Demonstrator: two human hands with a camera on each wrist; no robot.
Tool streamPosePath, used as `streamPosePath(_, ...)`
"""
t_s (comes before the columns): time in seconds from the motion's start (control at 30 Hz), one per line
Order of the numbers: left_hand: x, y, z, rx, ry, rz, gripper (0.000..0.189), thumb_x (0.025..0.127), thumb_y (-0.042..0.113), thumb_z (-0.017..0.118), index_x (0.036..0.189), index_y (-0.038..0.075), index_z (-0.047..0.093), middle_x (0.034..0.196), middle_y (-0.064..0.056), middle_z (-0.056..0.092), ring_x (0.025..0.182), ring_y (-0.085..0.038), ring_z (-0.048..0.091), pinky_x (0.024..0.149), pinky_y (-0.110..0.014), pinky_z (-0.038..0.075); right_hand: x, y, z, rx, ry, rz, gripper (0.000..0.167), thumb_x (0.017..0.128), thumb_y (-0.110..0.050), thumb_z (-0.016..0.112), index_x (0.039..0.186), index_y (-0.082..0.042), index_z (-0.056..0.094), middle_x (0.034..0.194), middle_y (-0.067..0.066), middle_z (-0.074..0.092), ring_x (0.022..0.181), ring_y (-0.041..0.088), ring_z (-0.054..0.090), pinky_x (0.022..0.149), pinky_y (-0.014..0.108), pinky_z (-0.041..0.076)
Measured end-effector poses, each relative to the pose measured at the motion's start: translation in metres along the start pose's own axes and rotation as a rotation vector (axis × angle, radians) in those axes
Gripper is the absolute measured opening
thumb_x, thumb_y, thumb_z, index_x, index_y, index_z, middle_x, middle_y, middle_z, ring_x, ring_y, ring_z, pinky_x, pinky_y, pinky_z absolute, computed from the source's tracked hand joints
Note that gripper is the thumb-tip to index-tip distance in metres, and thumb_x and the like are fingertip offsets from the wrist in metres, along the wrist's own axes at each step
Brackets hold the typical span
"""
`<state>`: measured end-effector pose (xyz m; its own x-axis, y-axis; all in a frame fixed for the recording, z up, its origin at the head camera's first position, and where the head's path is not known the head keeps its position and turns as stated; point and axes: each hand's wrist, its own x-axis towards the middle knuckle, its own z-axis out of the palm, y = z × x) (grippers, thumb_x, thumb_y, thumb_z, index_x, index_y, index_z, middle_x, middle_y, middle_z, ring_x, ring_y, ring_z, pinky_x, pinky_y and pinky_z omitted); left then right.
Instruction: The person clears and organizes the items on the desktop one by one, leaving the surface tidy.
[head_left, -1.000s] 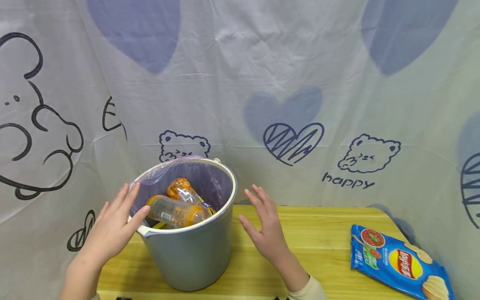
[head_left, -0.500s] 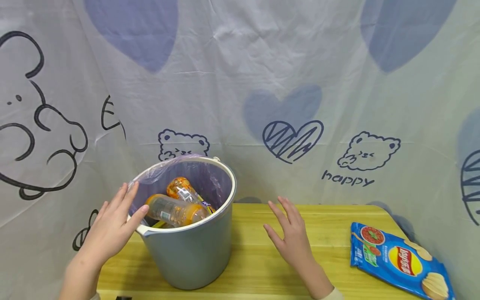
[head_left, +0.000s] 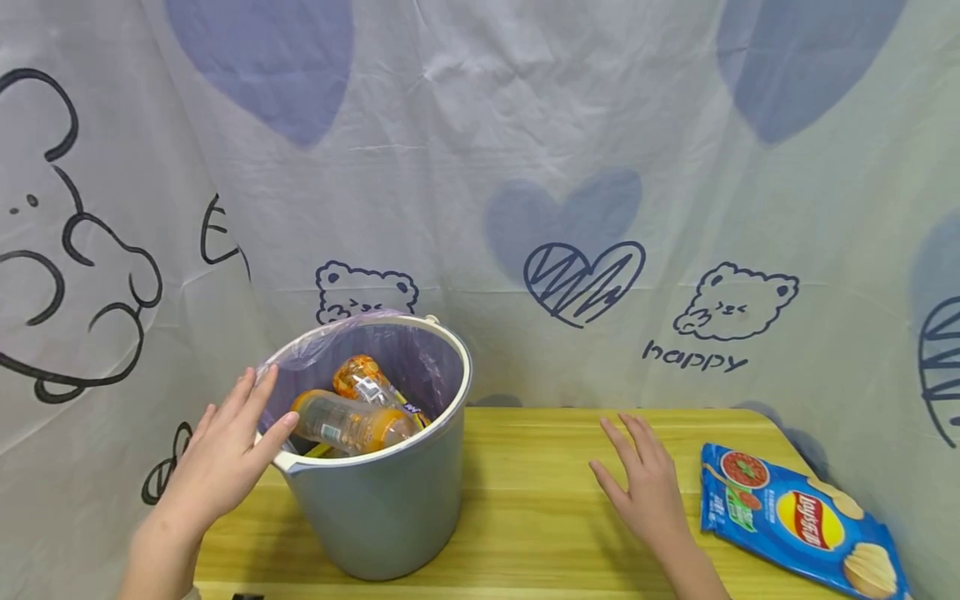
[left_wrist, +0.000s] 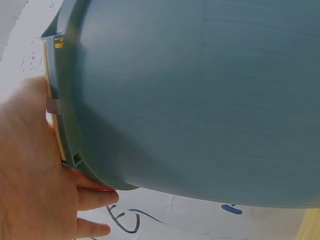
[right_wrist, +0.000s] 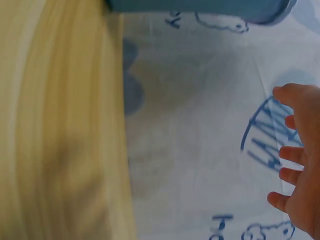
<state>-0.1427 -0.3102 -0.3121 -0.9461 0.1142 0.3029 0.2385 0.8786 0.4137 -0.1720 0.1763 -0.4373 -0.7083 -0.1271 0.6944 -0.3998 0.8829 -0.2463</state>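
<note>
- Fingers, state: left hand (head_left: 217, 462) with fingers (head_left: 247, 400) straight and slightly apart, laid flat against the rim of the grey bucket (head_left: 382, 508), clamped on nothing; right hand (head_left: 648, 492) spread and relaxed over the worktop (head_left: 525, 500), holding nothing, between bucket and chip bag.
- Grey bucket: stands at the left end of the worktop, near its front and left edges, lined with a purple bag (head_left: 427, 362). Risk: a flat palm steadies but cannot grip; a sideways push could slide or tip it off the edge.
- Blue chip bag (head_left: 795, 517): lies flat at the right end, just beside the right hand, its far corner at the worktop edge. Risk: a brushing touch could nudge it over; a hard squeeze would probably crush the contents.
- Orange bottles (head_left: 348, 421): two, lying tilted inside the bucket, reaching close to rim height. Risk: little room above them, so anything added may perch and slip out.
- Purple bag lip: loosely folded over the rim under the left fingers. Risk: dragging could pull it inward.
</note>
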Motion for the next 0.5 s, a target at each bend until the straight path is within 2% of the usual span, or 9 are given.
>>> streamPosePath(0.2,-0.001,0.001,-0.002,0.036,-0.032,-0.017,0.07,0.103,0.049,0.036,0.158,0.013,0.011,0.16,-0.03,0.007,0.147,-0.051,0.011,0.113,-0.073,0.001,-0.015,0.025,-0.014,-0.083,-0.034,0.022,0.069,0.074,-0.021,0.081,0.137,-0.011,0.055,0.138,0.023,0.052,0.129,0.046,0.044,0.098,0.069,0.038)
streamPosePath(0.5,0.002,0.005,-0.008,0.117,-0.088,-0.035,0.074,0.101,0.055,0.034,0.158,0.012,0.011,0.16,-0.03,0.007,0.148,-0.048,0.005,0.11,-0.076,0.002,-0.039,0.064,-0.04,-0.211,-0.185,0.126,0.08,0.076,-0.027,0.081,0.146,-0.015,0.044,0.14,0.026,0.046,0.129,0.048,0.039,0.098,0.071,0.036)
